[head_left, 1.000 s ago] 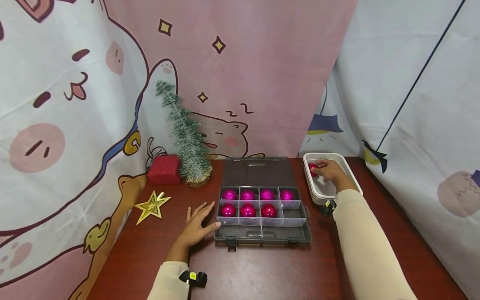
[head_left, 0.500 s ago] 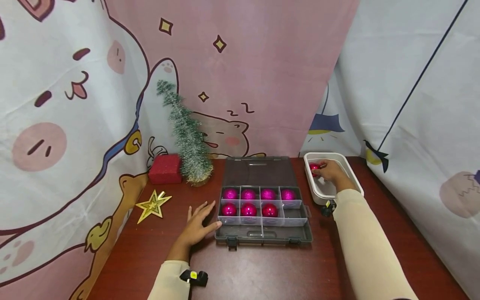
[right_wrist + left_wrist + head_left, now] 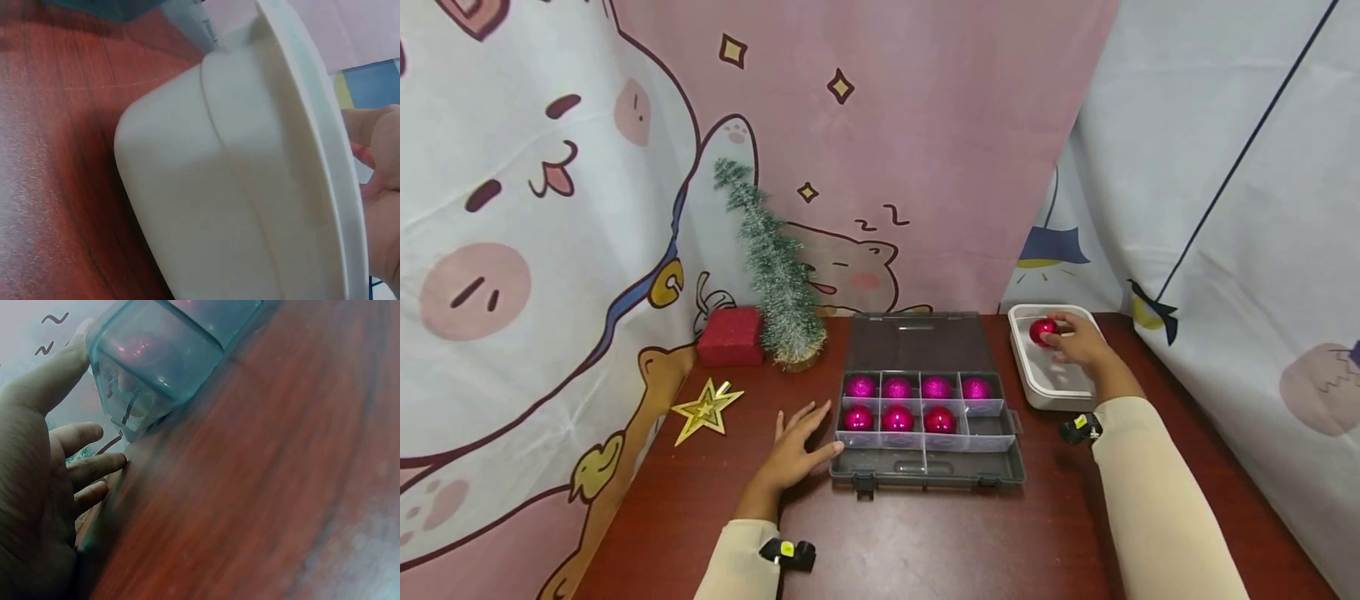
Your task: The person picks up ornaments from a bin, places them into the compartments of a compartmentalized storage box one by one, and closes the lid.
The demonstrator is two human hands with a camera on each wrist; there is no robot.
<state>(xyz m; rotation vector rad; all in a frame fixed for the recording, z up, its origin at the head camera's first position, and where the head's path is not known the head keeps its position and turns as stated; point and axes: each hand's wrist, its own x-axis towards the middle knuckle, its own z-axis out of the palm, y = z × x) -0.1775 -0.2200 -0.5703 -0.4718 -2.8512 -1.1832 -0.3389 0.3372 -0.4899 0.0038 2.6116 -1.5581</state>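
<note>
My right hand (image 3: pixel 1078 340) pinches a shiny red bauble (image 3: pixel 1042 332) over the white plastic tub (image 3: pixel 1037 392). In the right wrist view the tub's outer wall (image 3: pixel 206 169) hides most of that hand (image 3: pixel 381 169). My left hand (image 3: pixel 795 450) has its fingers spread, the thumb touching the left side of a grey compartment box (image 3: pixel 880 467) with its lid laid back. Glittery magenta baubles (image 3: pixel 897 387) fill the back row; three shiny ones (image 3: pixel 897 419) sit in the row before it. The left wrist view shows the left hand's fingers (image 3: pixel 94 469) beside the box's corner.
A small artificial Christmas tree (image 3: pixel 778 275) leans at the back left, beside a red block (image 3: pixel 730 337). A gold star (image 3: pixel 707 412) lies on the brown table (image 3: pixel 925 550) left of the left hand. Printed cloth (image 3: pixel 970 167) hangs behind and on both sides.
My right hand has lifted the red bauble and moved it a little to the right over the tub. The left hand and the box have stayed in place.
</note>
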